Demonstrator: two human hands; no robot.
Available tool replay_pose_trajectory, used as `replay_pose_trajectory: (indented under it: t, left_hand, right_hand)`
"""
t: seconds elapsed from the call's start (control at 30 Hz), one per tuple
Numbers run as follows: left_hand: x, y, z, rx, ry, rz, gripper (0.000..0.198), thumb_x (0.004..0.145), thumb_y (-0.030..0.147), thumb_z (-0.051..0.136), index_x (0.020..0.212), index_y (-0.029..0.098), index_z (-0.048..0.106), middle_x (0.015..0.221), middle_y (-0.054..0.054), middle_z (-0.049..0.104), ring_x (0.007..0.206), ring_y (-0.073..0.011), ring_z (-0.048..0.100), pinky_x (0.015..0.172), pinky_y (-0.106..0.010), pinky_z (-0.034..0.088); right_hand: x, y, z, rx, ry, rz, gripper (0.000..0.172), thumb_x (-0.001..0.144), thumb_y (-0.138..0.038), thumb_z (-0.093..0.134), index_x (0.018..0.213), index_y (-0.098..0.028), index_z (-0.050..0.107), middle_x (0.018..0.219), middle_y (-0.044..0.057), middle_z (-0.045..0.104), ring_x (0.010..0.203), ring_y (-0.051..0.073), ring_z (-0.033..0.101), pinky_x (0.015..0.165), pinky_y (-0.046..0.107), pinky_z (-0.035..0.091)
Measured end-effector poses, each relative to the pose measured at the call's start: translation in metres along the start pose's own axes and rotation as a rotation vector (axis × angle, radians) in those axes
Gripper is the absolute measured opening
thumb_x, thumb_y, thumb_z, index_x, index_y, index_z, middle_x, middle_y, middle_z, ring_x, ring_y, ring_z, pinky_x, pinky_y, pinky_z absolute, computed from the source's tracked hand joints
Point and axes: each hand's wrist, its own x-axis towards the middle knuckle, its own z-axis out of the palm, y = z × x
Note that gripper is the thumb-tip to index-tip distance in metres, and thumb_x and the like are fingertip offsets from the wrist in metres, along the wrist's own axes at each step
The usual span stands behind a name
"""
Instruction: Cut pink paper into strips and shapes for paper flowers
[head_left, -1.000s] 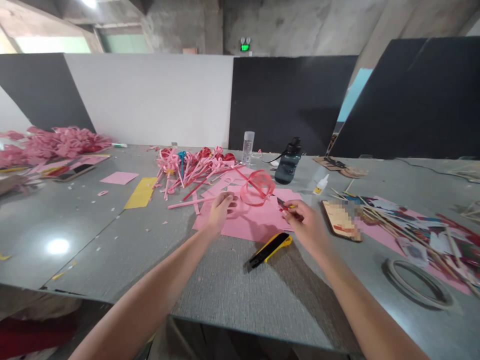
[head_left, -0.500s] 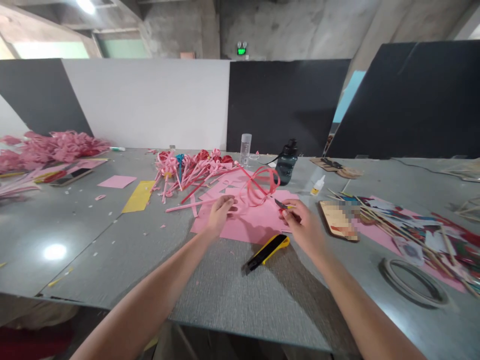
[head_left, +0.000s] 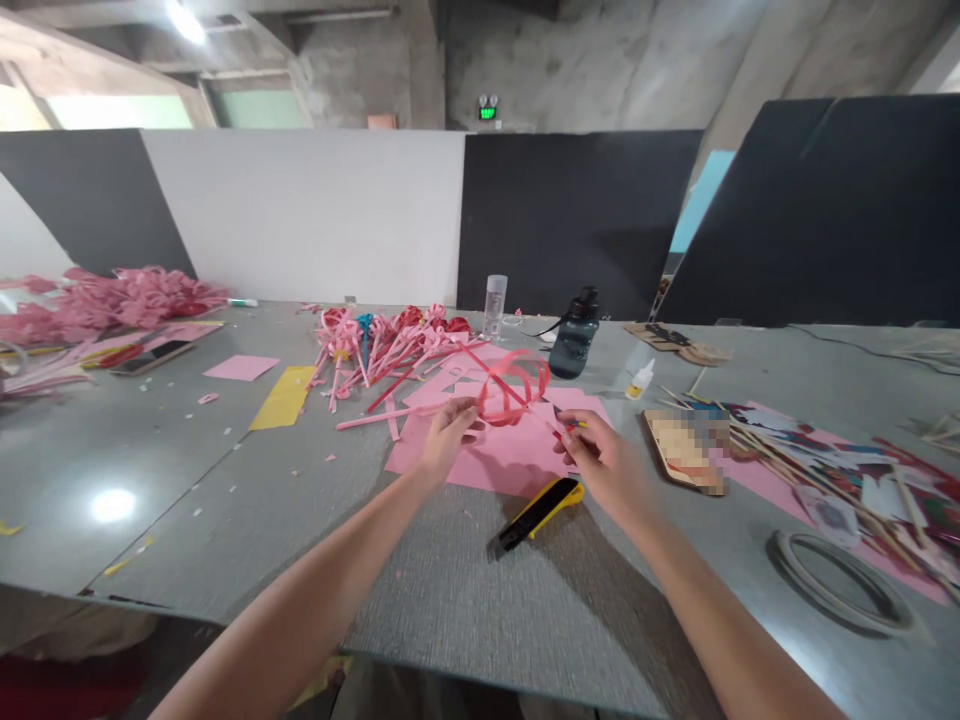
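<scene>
My left hand [head_left: 451, 437] has its fingers pinched on a pink paper strip. Curled red-pink loops of this paper strip [head_left: 517, 388] rise between my two hands. My right hand [head_left: 592, 445] is closed round small scissors [head_left: 558, 409] with a dark blade and red and yellow on the handle; the fingers hide most of them. The blade points toward the loops. Below both hands lie pink paper sheets [head_left: 495, 465]. A yellow and black utility knife [head_left: 536, 518] rests on the table just in front of the sheets.
Behind my left hand is a heap of pink paper-strip flowers [head_left: 382, 345]. A clear bottle [head_left: 495, 305] and a dark water bottle [head_left: 575, 335] stand at the back. To the right are a glue bottle [head_left: 640, 380], a phone [head_left: 679, 450], thin sticks [head_left: 772, 455] and a tape roll [head_left: 840, 580].
My right hand has turned slightly, and the scissors' blade shows less. The paper loops look more gathered and rounder. My left hand keeps its pinch. The whole view has shifted slightly.
</scene>
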Motion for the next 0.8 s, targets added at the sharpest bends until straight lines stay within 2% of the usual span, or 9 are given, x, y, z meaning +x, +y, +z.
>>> replay_pose_trajectory:
  t: [0.1,0.23,0.37,0.63,0.8]
  left_hand:
    - [0.000,0.000,0.002,-0.004,-0.002,0.001,0.035,0.078,0.047,0.071,0.098,0.021,0.062,0.103,-0.006,0.067,0.084,-0.0160,0.067,0.077,-0.030,0.051]
    - [0.001,-0.001,0.003,-0.008,-0.011,-0.003,0.036,0.075,0.049,0.073,0.095,0.021,0.061,0.100,-0.005,0.067,0.081,-0.0154,0.067,0.075,-0.029,0.050]
    - [0.000,-0.002,0.003,0.000,-0.017,-0.017,0.036,0.075,0.049,0.073,0.092,0.020,0.060,0.098,-0.005,0.069,0.077,-0.0154,0.067,0.069,-0.027,0.049]
    - [-0.003,0.004,0.005,0.016,-0.031,0.024,0.030,0.077,0.044,0.071,0.091,0.019,0.065,0.087,-0.004,0.067,0.073,-0.0140,0.063,0.071,-0.028,0.049]
    - [0.000,0.001,0.006,0.020,0.003,0.018,0.024,0.075,0.039,0.071,0.086,0.019,0.063,0.085,-0.002,0.064,0.069,-0.0128,0.061,0.067,-0.027,0.047]
  right_hand:
    - [-0.001,0.000,0.001,0.000,0.001,-0.009,0.028,0.096,-0.038,0.051,0.118,-0.025,0.061,0.084,0.004,0.075,0.071,0.021,0.069,0.071,0.036,0.054]
    - [0.002,0.001,0.001,-0.047,0.066,-0.026,0.029,0.086,-0.034,0.064,0.113,-0.024,0.065,0.093,0.006,0.074,0.083,0.024,0.070,0.079,0.039,0.053]
    - [0.004,0.003,0.002,-0.072,0.094,-0.029,0.031,0.081,-0.033,0.067,0.110,-0.024,0.066,0.091,0.006,0.073,0.082,0.025,0.069,0.078,0.039,0.053]
    - [0.000,0.005,0.004,-0.065,0.000,-0.016,0.025,0.093,-0.033,0.053,0.113,-0.024,0.064,0.085,0.004,0.077,0.075,0.023,0.072,0.073,0.037,0.056]
    - [0.003,0.011,0.008,-0.083,-0.008,-0.032,0.024,0.088,-0.032,0.060,0.110,-0.025,0.067,0.090,0.005,0.077,0.083,0.025,0.073,0.076,0.039,0.056]
